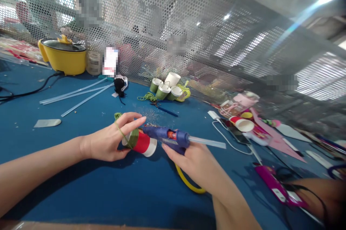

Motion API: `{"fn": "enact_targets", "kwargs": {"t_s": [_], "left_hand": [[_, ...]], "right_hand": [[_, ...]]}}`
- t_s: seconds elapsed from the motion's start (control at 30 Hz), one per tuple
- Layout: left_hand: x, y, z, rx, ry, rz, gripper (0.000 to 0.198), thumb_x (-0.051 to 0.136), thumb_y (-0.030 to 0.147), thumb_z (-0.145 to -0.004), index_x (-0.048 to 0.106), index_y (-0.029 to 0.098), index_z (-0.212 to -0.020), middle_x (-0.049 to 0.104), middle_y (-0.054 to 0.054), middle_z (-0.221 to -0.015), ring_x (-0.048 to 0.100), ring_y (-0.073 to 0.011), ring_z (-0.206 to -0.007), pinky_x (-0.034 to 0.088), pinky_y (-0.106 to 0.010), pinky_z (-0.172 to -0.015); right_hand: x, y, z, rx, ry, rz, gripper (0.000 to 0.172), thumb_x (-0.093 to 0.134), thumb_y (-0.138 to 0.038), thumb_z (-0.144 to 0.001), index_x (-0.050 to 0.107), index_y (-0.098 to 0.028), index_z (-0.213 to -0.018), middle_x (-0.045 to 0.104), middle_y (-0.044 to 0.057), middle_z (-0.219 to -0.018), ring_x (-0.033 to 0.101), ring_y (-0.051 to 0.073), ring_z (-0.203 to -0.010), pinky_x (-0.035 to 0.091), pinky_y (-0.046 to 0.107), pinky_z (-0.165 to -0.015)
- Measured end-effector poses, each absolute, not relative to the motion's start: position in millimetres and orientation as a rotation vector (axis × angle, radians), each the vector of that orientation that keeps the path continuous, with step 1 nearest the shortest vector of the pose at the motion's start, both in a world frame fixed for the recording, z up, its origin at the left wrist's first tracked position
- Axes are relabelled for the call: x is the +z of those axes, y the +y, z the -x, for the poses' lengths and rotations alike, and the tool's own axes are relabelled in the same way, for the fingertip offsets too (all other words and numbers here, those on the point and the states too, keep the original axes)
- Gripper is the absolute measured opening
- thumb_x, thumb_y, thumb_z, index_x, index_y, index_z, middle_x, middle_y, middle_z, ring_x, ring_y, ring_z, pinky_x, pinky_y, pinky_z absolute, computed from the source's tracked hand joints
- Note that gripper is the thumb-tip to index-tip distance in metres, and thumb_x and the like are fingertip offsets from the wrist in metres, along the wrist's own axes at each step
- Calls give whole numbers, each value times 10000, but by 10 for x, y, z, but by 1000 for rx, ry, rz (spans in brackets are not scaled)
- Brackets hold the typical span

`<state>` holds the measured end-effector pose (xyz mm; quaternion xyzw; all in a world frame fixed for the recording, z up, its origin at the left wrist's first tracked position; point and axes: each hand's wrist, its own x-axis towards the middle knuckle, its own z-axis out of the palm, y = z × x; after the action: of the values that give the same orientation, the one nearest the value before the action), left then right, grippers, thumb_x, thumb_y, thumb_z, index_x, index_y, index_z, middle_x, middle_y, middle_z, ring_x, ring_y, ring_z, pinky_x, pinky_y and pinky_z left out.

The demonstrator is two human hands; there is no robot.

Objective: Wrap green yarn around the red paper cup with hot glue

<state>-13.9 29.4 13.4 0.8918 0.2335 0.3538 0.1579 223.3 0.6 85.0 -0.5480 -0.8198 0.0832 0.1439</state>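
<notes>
**Burns and slipping are what we would watch for**

Our left hand (106, 140) is curled round the red-and-white paper cup (143, 143), which lies tilted on its side above the counter (108, 201); green yarn (132, 138) is wound on the end nearest the palm, and a strand crosses the fingers. Our right hand (198, 158) is closed about the blue glue gun (164, 135), its nose at the upper side of the cup; we cannot tell whether the tip touches it.

We judge a burn the likeliest trouble: the left fingertips sit just beside the nose, so a small slip of either hand, or a bead of glue running, could reach bare skin; the yarn, if that strand slackened, could shift or stick out of place; too hard a squeeze might dent the cup, which looks thin-walled. A clear glue stick (209, 142) juts from the back of the gun, and a sleeve or cord could knock it and swing the nose aside; the green-wrapped cups (163, 92) stand well apart, so we see little risk to them.
</notes>
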Motion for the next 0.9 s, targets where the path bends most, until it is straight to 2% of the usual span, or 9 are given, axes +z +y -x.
{"fn": "enact_targets", "kwargs": {"t_s": [0.2, 0.37, 0.5, 0.67, 0.9], "left_hand": [[134, 291, 132, 1027, 697, -2530, 954, 569, 79, -740, -43, 311, -1435, 241, -137, -1355, 342, -308, -1278, 374, -481, -1055], [128, 293, 128, 1043, 664, -2543, 956, 568, 67, -737, -37, 310, -1436, 240, -140, -1363, 343, -303, -1279, 384, -473, -1048], [114, 316, 133, 1070, 689, -2508, 951, 574, 73, -726, -18, 286, -1439, 252, -147, -1351, 335, -303, -1271, 359, -493, -1056], [102, 339, 134, 1094, 744, -2436, 956, 585, 71, -693, 20, 264, -1438, 290, -149, -1323, 415, -280, -1169, 388, -493, -1014], [107, 354, 129, 1140, 832, -2291, 987, 599, 89, -679, 2, 282, -1442, 369, -134, -1278, 481, -211, -962, 471, -424, -875]], "right_hand": [[844, -8, -2267, 268, -2380, 1531, 219, 476, -314, -854, 657, -217, -929, 643, 11, -629, 614, 208, -653, 477, 316, -630], [851, -8, -2253, 280, -2358, 1611, 251, 483, -333, -842, 654, -204, -974, 680, 48, -775, 628, 235, -754, 483, 328, -639], [847, -30, -2258, 302, -2362, 1605, 290, 478, -346, -842, 645, -205, -1033, 686, 70, -865, 625, 252, -821, 485, 360, -716], [842, -51, -2264, 335, -2351, 1581, 242, 483, -352, -837, 653, -219, -948, 686, 59, -883, 621, 238, -828, 479, 363, -763], [839, -74, -2265, 401, -2399, 1507, 176, 495, -339, -841, 600, -225, -756, 663, 23, -777, 599, 174, -695, 472, 287, -686]]}}
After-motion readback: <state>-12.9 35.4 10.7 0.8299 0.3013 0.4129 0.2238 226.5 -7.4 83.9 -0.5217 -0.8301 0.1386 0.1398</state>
